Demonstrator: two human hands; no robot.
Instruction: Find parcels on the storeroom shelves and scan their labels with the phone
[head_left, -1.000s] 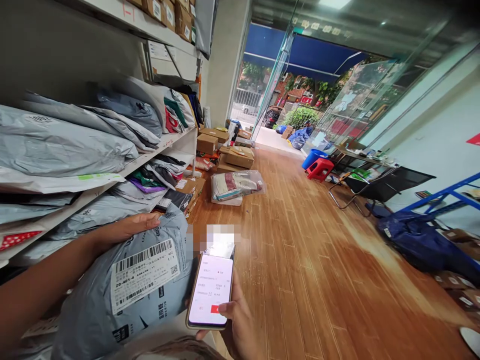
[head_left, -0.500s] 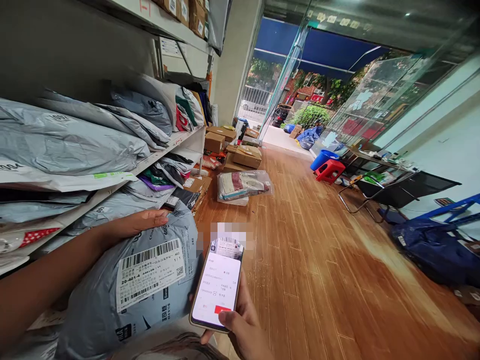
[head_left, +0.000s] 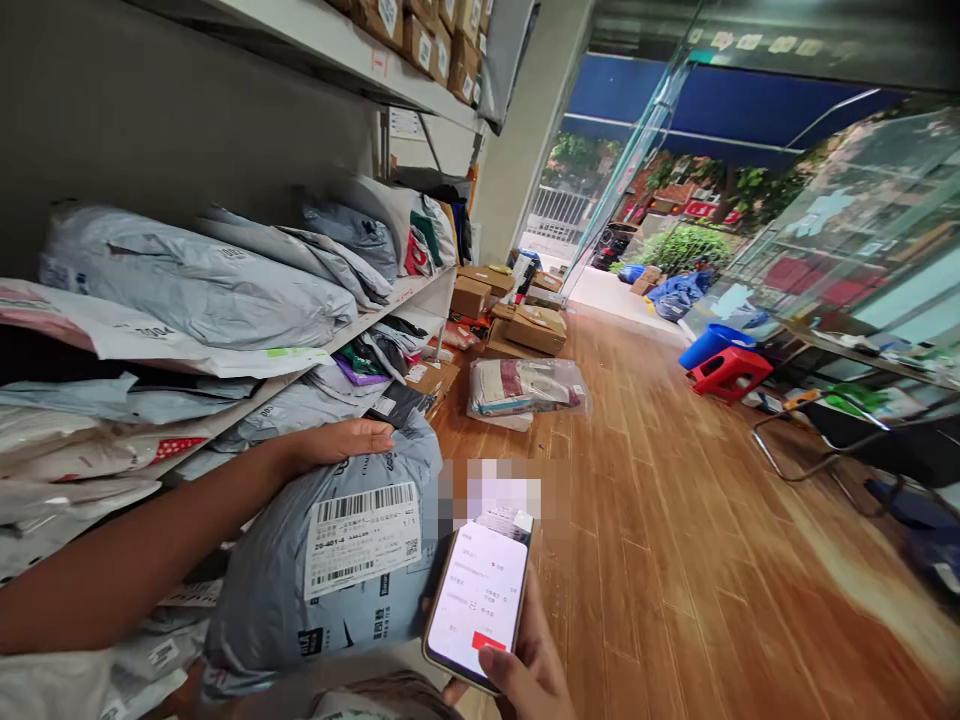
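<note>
We hold a grey mailer bag (head_left: 330,560) low at the front of the shelves, its long axis running from near our body up toward the shelf edge, its barcode label (head_left: 364,538) facing up. Our left hand (head_left: 337,442) lies flat along its far top edge, fingers spread narrow. Our right hand (head_left: 525,665) grips a smartphone (head_left: 480,600), screen up, its top pointing away from us, just beside the bag. The shelf (head_left: 360,325) above holds piled grey and white mailers; cardboard boxes (head_left: 525,325) sit on the wooden floor (head_left: 675,560) beyond.
</note>
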